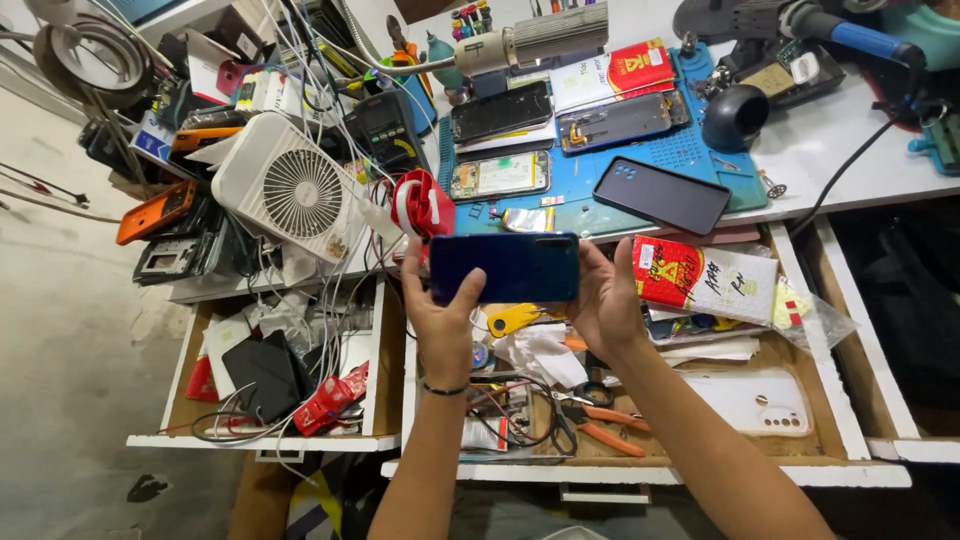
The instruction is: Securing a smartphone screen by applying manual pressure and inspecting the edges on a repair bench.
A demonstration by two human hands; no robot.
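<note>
Blue phone point(505, 268) held level above open drawer point(640, 440), at near edge of counter point(850, 140). Left hand point(440, 320) grip pinching phone's left end; right hand point(605, 300) grip pinching its right end. Blue mat point(690, 150) with dismantled phones just beyond; white fan point(290, 185) far left.

Two hands, left point(443, 322) and right point(603, 305), grip one blue phone back point(505, 268). Four more phone parts lie on one blue mat point(700, 150); two drawers point(385, 400) stand open; one white fan point(290, 185) sits at the worktop's left edge.
</note>
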